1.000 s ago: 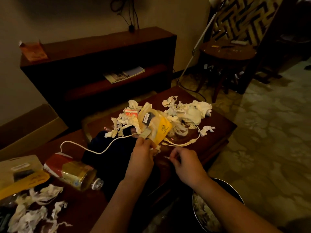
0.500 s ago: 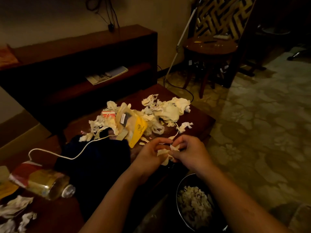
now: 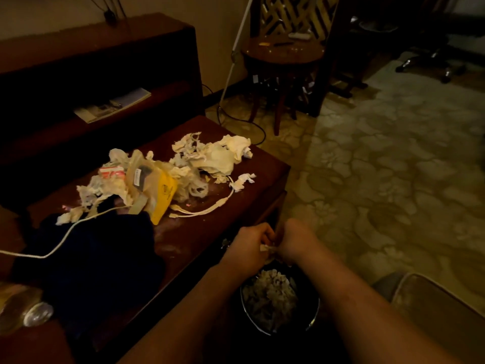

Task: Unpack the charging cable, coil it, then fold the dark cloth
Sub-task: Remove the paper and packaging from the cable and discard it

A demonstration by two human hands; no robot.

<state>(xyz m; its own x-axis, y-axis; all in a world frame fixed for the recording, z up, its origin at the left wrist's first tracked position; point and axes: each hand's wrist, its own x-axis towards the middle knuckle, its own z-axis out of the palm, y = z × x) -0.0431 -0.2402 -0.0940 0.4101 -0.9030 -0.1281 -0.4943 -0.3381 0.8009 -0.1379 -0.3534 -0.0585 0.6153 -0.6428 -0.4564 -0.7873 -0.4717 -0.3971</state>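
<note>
Left hand [image 3: 249, 248] and right hand [image 3: 296, 243] each pinch one pale wrapper scrap [image 3: 266, 248], held above the bin [image 3: 313, 317] - it should be released inside the rim. The cable [image 3: 78, 227] lies left on the table [image 3: 199, 232], trailing across the dark cloth [image 3: 105, 258] - uncoiled.

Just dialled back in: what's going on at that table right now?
The person's left hand and right hand together pinch a paper scrap just above a dark bin that holds shredded paper. On the table, the white cable lies uncoiled across the dark cloth, which is bunched, not yet folded. The yellow packaging and a pile of torn paper sit behind them.
</note>
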